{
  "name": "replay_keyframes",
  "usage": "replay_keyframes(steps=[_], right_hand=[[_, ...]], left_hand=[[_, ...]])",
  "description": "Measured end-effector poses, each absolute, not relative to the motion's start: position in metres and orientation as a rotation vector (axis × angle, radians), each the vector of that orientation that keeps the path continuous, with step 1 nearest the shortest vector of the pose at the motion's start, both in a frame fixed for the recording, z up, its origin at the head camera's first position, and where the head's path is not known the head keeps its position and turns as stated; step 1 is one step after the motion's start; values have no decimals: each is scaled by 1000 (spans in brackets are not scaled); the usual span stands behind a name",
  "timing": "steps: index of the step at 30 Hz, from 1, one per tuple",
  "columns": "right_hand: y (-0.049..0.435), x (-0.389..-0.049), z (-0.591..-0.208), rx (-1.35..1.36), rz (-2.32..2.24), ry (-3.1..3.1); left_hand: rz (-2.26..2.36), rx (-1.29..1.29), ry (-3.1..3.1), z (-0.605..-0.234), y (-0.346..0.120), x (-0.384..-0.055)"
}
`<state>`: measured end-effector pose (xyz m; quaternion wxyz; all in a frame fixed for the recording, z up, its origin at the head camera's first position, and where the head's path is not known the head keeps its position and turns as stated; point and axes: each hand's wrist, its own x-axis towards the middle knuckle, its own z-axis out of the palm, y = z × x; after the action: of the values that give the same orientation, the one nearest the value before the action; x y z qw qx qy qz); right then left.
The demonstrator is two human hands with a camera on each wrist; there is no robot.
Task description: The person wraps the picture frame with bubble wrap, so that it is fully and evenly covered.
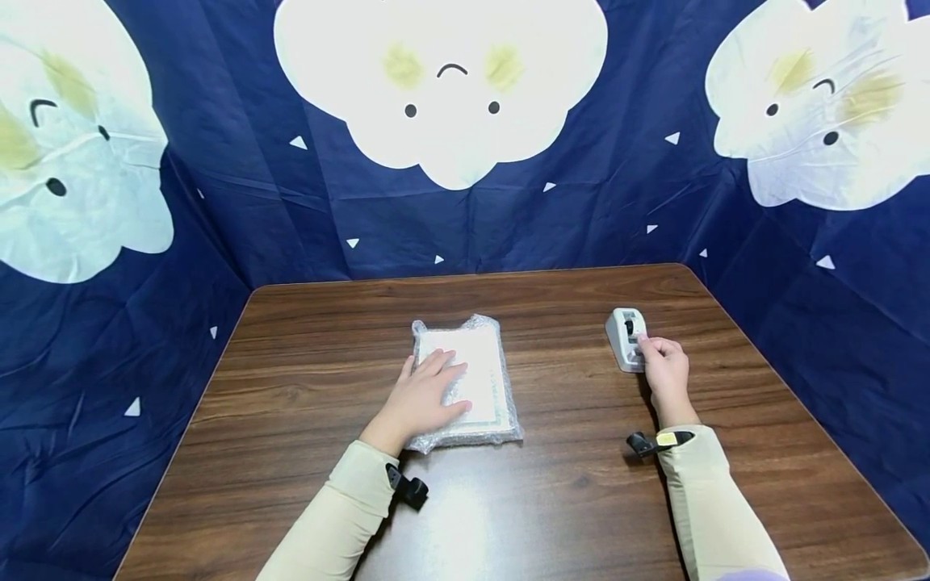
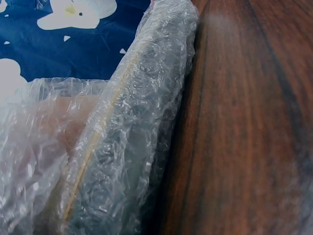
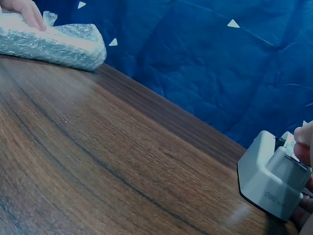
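Observation:
A flat rectangular package in bubble wrap (image 1: 483,378), with a white face, lies near the middle of the table. My left hand (image 1: 421,398) rests on top of it, fingers spread and fairly straight. In the left wrist view, the package's wrapped side (image 2: 139,117) fills the middle. To the right stands a pale grey tape dispenser (image 1: 620,345). At its near right side, my right hand (image 1: 667,373) pinches with thumb and forefinger, seemingly the tape's end. The right wrist view shows the dispenser (image 3: 271,183) with fingertips over its top; the pinched tape is mostly hidden there.
The brown wood-grain table (image 1: 305,387) has rounded far corners. Dark blue cloth (image 1: 465,226) with white clouds hangs behind it and along both sides. Bare tabletop lies between the package and the dispenser. A small black camera sits at each wrist.

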<state>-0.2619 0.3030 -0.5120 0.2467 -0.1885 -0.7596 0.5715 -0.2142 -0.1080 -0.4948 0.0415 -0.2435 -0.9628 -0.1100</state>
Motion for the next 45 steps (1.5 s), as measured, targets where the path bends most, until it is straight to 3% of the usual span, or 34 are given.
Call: replay_keyframes(steps=[15,22,31,45], right_hand=[[301,-247,-498,-626,1338,-2273],[298,-242,-492,-725,1633,-2175],[295,-229,-493,-649,2088,-1788],[299,-209,-495,-585,2256,-1726]], left_hand=[[-338,-752,-2958,-493,-103,-211],[-342,-760,-2950,-492,-102,-212],[-343,-753,-2957,-492,-103,-214],[-389,-751,-2949,-492,-106,-212]])
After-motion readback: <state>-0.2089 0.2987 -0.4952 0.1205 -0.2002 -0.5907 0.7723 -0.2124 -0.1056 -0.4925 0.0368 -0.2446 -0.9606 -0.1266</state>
